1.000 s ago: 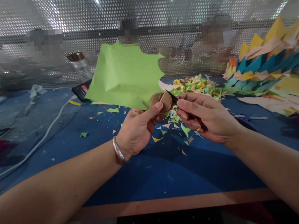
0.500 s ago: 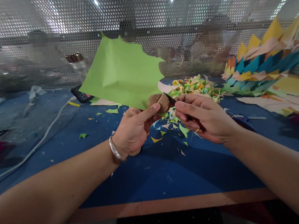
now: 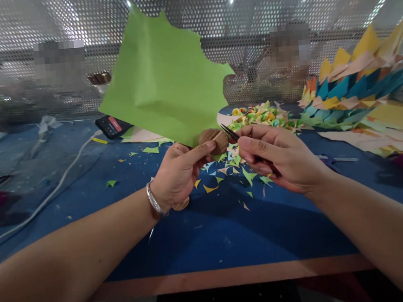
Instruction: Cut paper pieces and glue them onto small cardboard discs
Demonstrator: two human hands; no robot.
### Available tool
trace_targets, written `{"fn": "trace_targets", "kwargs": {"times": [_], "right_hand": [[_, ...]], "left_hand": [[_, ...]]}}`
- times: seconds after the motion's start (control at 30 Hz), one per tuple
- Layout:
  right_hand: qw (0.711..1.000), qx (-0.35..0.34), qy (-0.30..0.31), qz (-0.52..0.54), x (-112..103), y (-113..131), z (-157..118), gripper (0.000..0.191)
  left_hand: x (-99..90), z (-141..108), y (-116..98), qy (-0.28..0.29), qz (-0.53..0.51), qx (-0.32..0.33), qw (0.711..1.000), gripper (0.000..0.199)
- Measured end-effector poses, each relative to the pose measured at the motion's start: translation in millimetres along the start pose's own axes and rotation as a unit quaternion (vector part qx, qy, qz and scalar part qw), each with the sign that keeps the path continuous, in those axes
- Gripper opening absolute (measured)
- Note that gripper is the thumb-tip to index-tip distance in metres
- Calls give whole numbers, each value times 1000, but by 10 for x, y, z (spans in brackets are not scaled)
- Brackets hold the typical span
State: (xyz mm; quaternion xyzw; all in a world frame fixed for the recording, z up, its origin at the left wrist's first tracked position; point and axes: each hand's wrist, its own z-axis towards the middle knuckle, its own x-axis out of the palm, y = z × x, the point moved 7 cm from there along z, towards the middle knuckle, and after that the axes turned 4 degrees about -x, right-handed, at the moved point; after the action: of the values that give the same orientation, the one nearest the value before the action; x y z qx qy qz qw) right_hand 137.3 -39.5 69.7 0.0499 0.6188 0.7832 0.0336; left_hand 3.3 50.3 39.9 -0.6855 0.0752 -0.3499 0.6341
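My left hand (image 3: 185, 168) pinches a large green paper sheet (image 3: 167, 74) together with a round brown wood-grained disc (image 3: 213, 141), thumb on top of the disc. Scalloped cuts with pointed corners run along the sheet's upper and right edge. My right hand (image 3: 275, 157) is closed around small scissors, whose dark blades (image 3: 229, 131) point left toward the disc's edge; most of the handles is hidden by my fingers. On the table below my left wrist lies another brown disc (image 3: 181, 204), partly covered by the hand.
Paper scraps (image 3: 248, 177) are scattered over the blue table (image 3: 209, 243). Behind my right hand is a heap of small colored paper pieces (image 3: 265, 118). Spiky folded papers (image 3: 360, 82) stand at right, near purple-handled scissors (image 3: 331, 160). A black calculator-like device (image 3: 110, 126) and white cable (image 3: 70, 173) lie left. A perforated metal screen (image 3: 241, 36) stands behind.
The green sheet has turned and risen, its top now higher and its right tip farther right. The right hand has shifted slightly right; the scissor blades look a little more parted from the paper.
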Motion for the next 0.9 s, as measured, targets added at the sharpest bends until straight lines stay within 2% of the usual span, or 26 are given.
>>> {"fn": "trace_targets", "kwargs": {"times": [0.1, 0.23, 0.4, 0.5, 0.77, 0.9], "right_hand": [[1000, 2, 3, -21, -27, -14, 9, 23], [1000, 6, 10, -29, -33, -35, 15, 24], [999, 5, 13, -38, -40, -23, 12, 22], [999, 6, 17, -44, -49, -23, 13, 21], [998, 18, 19, -48, -45, -18, 10, 18], [998, 25, 22, -51, -42, -18, 7, 14]], "left_hand": [[-33, 27, -15, 2, 10, 10, 1000, 23], [-40, 28, -34, 7, 32, 23, 999, 32], [66, 9, -48, 56, 49, 30, 997, 19], [105, 17, -58, 75, 48, 33, 996, 18], [71, 25, -67, 61, 41, 34, 997, 22], [93, 4, -83, 75, 64, 38, 994, 20]]}}
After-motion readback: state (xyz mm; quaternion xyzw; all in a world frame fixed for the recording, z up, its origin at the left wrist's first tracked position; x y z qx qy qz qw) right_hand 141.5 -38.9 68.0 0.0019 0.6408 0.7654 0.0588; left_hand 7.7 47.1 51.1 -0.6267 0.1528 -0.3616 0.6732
